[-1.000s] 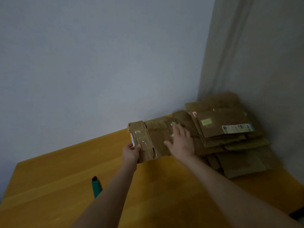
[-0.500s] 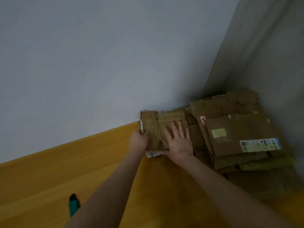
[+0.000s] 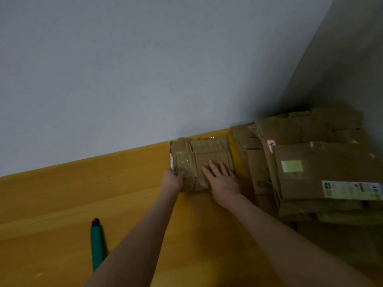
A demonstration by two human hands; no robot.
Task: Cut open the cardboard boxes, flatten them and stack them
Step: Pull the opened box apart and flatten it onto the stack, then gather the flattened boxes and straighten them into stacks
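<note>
A green utility knife [image 3: 96, 245] lies on the yellow table [image 3: 83, 193], well apart from the flattened box [image 3: 199, 154], to its near left. At the box's near left corner the left hand [image 3: 172, 181] grips its edge. The right hand [image 3: 222, 181] presses flat on the box's near right part, fingers straight. Just right of the box sits the stack of flattened boxes [image 3: 310, 162]. Behind the box stands a grey wall [image 3: 145, 69].

Flattened box [image 3: 202, 160] now down on table [image 3: 83, 193]
</note>
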